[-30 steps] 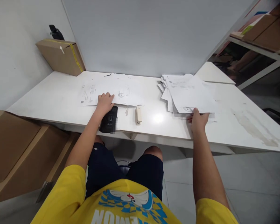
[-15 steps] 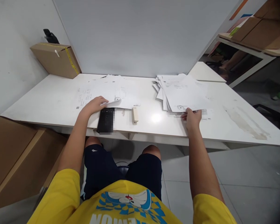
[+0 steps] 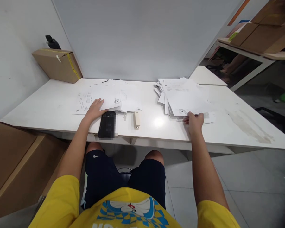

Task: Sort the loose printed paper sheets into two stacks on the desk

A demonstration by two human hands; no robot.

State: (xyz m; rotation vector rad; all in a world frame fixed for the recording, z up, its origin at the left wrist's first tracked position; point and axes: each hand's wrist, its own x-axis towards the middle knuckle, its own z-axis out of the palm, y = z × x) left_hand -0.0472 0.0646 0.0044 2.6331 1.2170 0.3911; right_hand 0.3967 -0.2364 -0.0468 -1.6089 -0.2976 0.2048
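Observation:
My left hand [image 3: 95, 110] lies on the front edge of the left spread of printed papers [image 3: 106, 96], its fingers stretched out over the top sheet. That sheet bears a round stamp near its lower right corner. At the right pile, my right hand [image 3: 195, 122] pinches the near edge of the stamped top sheet [image 3: 180, 98], with some fingers hidden under it. More sheets stick out unevenly beneath. Between the two piles is a cream stapler [image 3: 137, 120]. A black device [image 3: 106, 125], partly blurred out, lies just below my left hand at the desk's front edge.
The white desk [image 3: 38, 104] meets a grey partition [image 3: 137, 38] at the back. A taped cardboard box [image 3: 58, 65] stands at the back left. Open cardboard boxes [image 3: 16, 158] are on the floor at left. Another desk with boxes [image 3: 263, 34] and part of a person appear at right.
My left hand has let the lifted sheet edge down and now lies flatter on the papers. My right hand stays at the edge of the right pile. The view has tilted slightly.

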